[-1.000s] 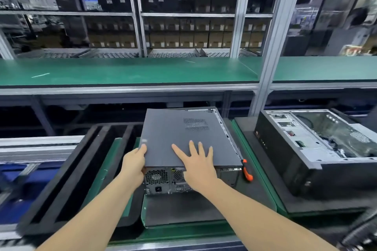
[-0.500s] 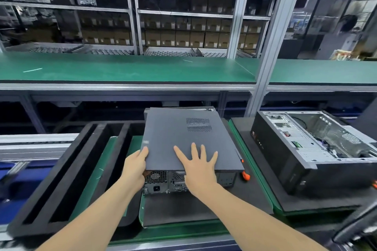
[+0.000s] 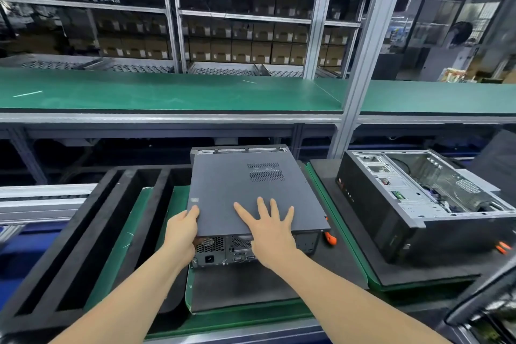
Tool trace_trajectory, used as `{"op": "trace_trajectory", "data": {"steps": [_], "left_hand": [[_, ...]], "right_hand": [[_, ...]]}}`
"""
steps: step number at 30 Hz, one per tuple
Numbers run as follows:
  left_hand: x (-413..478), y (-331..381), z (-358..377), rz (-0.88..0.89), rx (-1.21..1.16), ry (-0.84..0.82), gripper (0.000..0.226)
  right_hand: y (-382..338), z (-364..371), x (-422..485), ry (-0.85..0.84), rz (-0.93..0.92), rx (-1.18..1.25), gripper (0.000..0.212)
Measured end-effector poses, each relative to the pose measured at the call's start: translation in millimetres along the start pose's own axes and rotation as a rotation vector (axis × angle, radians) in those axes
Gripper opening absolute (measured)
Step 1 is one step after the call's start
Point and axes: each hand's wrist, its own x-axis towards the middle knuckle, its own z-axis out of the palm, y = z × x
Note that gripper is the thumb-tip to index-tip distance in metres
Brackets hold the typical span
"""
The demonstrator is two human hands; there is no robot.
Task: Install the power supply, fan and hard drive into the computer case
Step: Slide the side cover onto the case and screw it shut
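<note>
Left hand [image 3: 181,229] grips the near-left corner of a dark grey flat metal cover panel [image 3: 251,190]. The thumb is on top and the fingers are curled round the edge.

Right hand [image 3: 269,227] lies palm down on the near part of the panel. Its fingers [image 3: 261,208] are straight and spread wide, pressing flat and holding nothing.

The panel rests on top of a black desktop computer case [image 3: 305,243], which lies on its side at centre. The panel's near edge overhangs the case's rear face a little. At the far end, a strip of the case's metal frame shows past the panel. Two perforated vent patches [image 3: 265,172] sit in the panel's far-right area.

The rear face of the case points toward the camera, with a honeycomb grille and a power socket [image 3: 209,258] at its left. Whatever is inside the case is hidden by the panel.

The case sits on a black foam mat [image 3: 245,285] set in a green-edged tray on the bench. A small orange-handled tool [image 3: 331,239] lies on the mat just beside the case's near-right corner.

To the right, on a separate mat, is a second black computer case with its side open [image 3: 418,204], showing bare metal bays and some cables. To the left is a long black foam tray with deep slots [image 3: 83,246].

Behind and above runs a green-topped shelf [image 3: 167,95]. Beyond it stand racks of brown cardboard boxes [image 3: 251,47].
</note>
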Motion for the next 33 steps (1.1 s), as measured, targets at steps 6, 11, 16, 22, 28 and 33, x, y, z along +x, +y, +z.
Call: {"op": "trace_trajectory", "data": {"steps": [6, 11, 16, 22, 28, 33], "left_hand": [[-3.0, 36.5, -9.7, -0.152, 0.470, -0.160, 0.047], [5.7, 69.3, -25.3, 0.372, 1.599, 0.108, 0.057], [10.4, 64.1, 3.8, 0.775, 1.431, -0.142, 0.040], [20.5, 33.4, 38.0, 0.611, 1.488, -0.418, 0.068], [24.8, 9.2, 47.6, 0.640, 1.600, -0.321, 0.072], [34.9, 10.6, 47.8, 0.652, 1.605, -0.327, 0.068]], "right_hand": [[5.2, -3.3, 4.6, -0.009, -0.013, 0.022, 0.101], [9.7, -2.9, 4.1, -0.014, -0.049, 0.008, 0.095], [10.3, -0.9, -0.7, 0.021, -0.077, -0.026, 0.093], [12.1, 3.5, -16.5, 0.041, -0.107, -0.066, 0.091], [11.6, 0.5, -18.0, 0.011, -0.111, -0.088, 0.081], [14.8, -4.1, -10.3, -0.011, -0.152, -0.112, 0.086]]}}
